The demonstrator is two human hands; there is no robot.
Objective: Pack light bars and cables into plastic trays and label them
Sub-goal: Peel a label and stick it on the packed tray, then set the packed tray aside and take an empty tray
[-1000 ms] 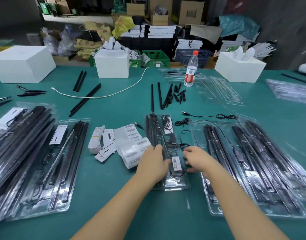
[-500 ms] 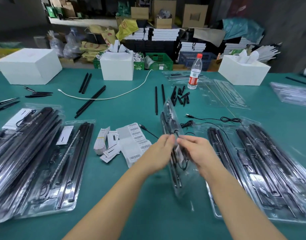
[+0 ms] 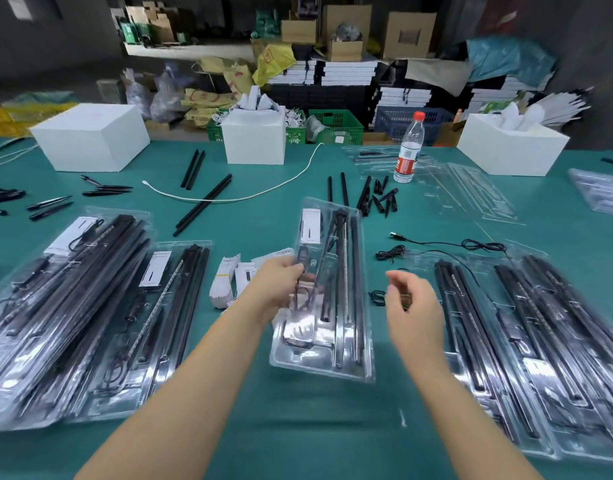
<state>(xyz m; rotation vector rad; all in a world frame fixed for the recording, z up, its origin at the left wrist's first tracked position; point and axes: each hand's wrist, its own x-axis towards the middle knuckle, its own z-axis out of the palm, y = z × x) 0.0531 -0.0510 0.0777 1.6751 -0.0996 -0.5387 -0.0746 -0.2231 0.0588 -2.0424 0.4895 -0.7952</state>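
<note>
The left hand (image 3: 279, 287) gripped the left edge of a clear packed tray (image 3: 324, 292), holding it tilted above the green table (image 3: 298, 427). The right hand (image 3: 414, 306) hung free just right of it, fingers loosely curled around nothing. Label sheets (image 3: 234, 282) lay behind the left wrist, stacked packed trays (image 3: 90, 317) at far left, more trays (image 3: 527, 351) at right. Loose black cables (image 3: 436, 245) and a water bottle (image 3: 408, 148) sat beyond.
</note>
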